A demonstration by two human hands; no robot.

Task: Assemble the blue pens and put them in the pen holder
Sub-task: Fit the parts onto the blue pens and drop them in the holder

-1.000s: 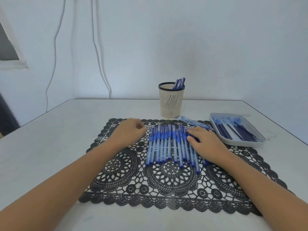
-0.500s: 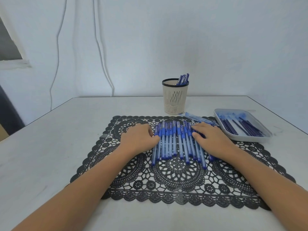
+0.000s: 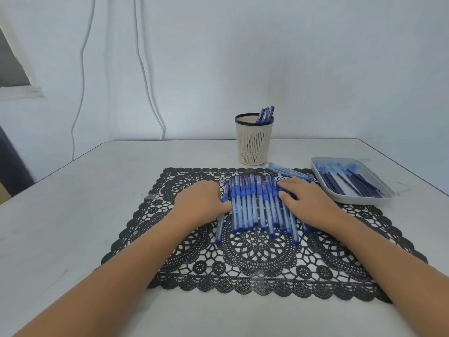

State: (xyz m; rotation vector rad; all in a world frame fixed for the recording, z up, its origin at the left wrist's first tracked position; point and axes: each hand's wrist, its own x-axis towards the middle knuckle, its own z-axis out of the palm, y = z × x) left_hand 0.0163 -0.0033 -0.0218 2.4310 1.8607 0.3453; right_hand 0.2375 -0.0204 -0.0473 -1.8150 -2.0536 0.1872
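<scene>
White table (image 3: 73,215), black lace mat (image 3: 255,263) on it; grey tray (image 3: 364,201) at the mat's far right corner, beige pen holder (image 3: 254,142) just past the mat's far edge with a few finished pens (image 3: 266,114) inside. Row of blue pens (image 3: 252,205) lies side by side on the mat's far half. Left hand (image 3: 200,203) at the row's left edge, fingers bent against the outer pens, grip unclear; right hand (image 3: 308,203) flat on the row's right side, fingers straight.

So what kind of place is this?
Probably a plain room at home, set up as a little work desk: a white table against a bare wall, a black lace placemat, and a pen holder.
</scene>
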